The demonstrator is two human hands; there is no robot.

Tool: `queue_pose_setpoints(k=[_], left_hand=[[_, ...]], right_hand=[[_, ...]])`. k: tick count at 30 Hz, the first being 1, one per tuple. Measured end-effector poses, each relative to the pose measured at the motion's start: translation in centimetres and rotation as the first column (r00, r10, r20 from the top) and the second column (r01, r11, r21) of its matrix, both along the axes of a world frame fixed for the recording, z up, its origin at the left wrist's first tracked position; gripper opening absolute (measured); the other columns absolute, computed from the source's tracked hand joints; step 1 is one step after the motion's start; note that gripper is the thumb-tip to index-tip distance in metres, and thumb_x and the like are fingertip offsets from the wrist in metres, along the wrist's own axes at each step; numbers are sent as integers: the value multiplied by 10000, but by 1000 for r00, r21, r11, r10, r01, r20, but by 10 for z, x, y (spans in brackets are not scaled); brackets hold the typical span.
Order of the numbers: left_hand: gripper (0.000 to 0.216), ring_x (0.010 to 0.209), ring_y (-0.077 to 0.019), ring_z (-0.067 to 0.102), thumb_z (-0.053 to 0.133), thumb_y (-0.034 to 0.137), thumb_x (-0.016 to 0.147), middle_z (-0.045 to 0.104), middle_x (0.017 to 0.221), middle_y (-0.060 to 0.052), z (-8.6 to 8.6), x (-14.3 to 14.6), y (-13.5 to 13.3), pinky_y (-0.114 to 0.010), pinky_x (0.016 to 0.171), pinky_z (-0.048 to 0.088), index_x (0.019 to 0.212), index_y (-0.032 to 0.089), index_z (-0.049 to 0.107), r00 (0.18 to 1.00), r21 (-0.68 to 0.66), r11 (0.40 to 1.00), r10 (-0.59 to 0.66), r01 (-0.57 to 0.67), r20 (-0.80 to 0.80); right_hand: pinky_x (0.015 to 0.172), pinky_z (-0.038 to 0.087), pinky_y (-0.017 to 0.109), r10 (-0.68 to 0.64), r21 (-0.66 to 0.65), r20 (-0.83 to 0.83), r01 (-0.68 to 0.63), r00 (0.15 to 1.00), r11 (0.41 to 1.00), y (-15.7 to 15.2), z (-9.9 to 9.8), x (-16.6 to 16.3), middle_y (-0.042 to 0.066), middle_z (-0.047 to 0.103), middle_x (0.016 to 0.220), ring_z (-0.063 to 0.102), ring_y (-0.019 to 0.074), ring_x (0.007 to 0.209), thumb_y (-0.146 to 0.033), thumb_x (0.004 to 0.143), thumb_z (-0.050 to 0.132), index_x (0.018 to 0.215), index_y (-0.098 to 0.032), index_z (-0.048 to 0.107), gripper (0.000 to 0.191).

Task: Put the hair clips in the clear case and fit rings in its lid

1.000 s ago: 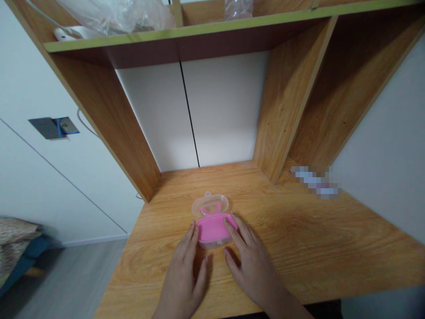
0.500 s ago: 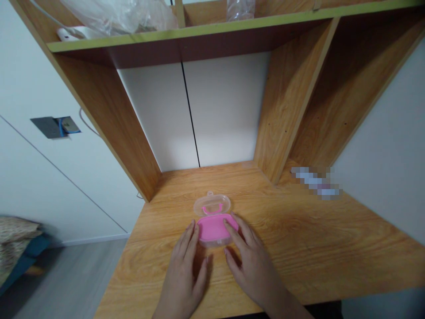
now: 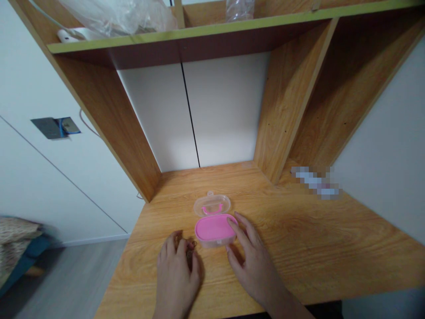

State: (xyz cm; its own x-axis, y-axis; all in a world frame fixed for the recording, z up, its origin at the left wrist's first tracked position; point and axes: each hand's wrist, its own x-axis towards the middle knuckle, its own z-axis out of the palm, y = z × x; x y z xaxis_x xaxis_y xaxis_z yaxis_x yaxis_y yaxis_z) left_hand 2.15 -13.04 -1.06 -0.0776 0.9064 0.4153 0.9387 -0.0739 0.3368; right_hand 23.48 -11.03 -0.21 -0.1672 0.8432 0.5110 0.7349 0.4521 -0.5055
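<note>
A small oval plastic box rests on the desk, its base clear and a pink tray inside it. Behind it lies the opened clear lid with a pink handle. My right hand grips the box's right end, the index fingertip on the tray's rim and the thumb by the front corner. Left of the box, my left hand curls its fingers over a small bunch of dark reddish loops. Most of the bunch is hidden beneath that hand, so its kind is unclear.
Wooden panels and a white back wall enclose the wood-grain desk. A blurred-out long item lies at the right. Overhead, a shelf carries a plastic bag and a clear container.
My left hand has left the box's left end, moved a little left and curled over the small dark bunch, which has come into view. My right hand stays at the box's right end.
</note>
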Motion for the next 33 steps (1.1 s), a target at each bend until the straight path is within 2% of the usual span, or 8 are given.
queue_pose_setpoints(k=[4, 8, 12, 16, 24, 33], left_hand=[[173, 1162, -331, 563, 497, 220, 926, 575, 1271, -161, -3, -1, 2, -526, 992, 471, 1012, 175, 640, 1000, 7, 1000, 10, -10, -20], [241, 1186, -348, 542, 509, 246, 915, 570, 1301, -182, -2, 1, 1, -537, 1006, 443, 1105, 141, 615, 993, 34, 997, 75, -72, -94], [235, 1202, -368, 533, 529, 249, 870, 576, 1322, -200, 0, 3, -1, -587, 1068, 360, 1049, 134, 628, 974, 17, 992, 128, -128, -187], [219, 1213, -373, 531, 522, 236, 870, 582, 1326, -203, -2, 1, -3, -609, 1071, 341, 1031, 141, 637, 972, -7, 996, 87, -91, -218], [152, 1235, -350, 529, 464, 186, 929, 588, 1291, -183, -6, -3, -1, -601, 1070, 350, 958, 175, 613, 994, 42, 999, -24, 28, -107], [187, 1170, -327, 565, 478, 242, 964, 608, 1273, -162, -11, -8, 1, -572, 1026, 391, 989, 177, 651, 999, 38, 998, -43, 44, -9]], right_hand=[[1145, 439, 546, 2, -3, -8, -2, 1000, 1000, 0, -1, 0, 119, 409, 1533, 433, 307, 1411, -160, 908, 521, 1517, -249, 385, 630], [1142, 441, 553, 2, -6, -11, -2, 1000, 1000, 0, -1, 0, 127, 416, 1514, 436, 306, 1404, -149, 905, 519, 1513, -245, 377, 633], [1139, 440, 561, 4, -19, -10, -4, 1000, 1000, 0, 0, 0, 131, 414, 1504, 433, 309, 1400, -154, 912, 517, 1511, -248, 370, 624], [1135, 443, 565, -1, -25, -18, 0, 1000, 1000, 0, -1, 0, 131, 425, 1496, 446, 313, 1390, -139, 908, 510, 1499, -251, 386, 614], [1126, 459, 546, -10, -28, -34, 10, 999, 1000, 0, -2, 1, 126, 449, 1475, 464, 310, 1378, -155, 906, 521, 1455, -245, 445, 561], [1113, 467, 547, -11, -39, -36, 9, 999, 999, 0, 0, 0, 129, 470, 1448, 485, 302, 1354, -146, 897, 513, 1446, -241, 444, 562]])
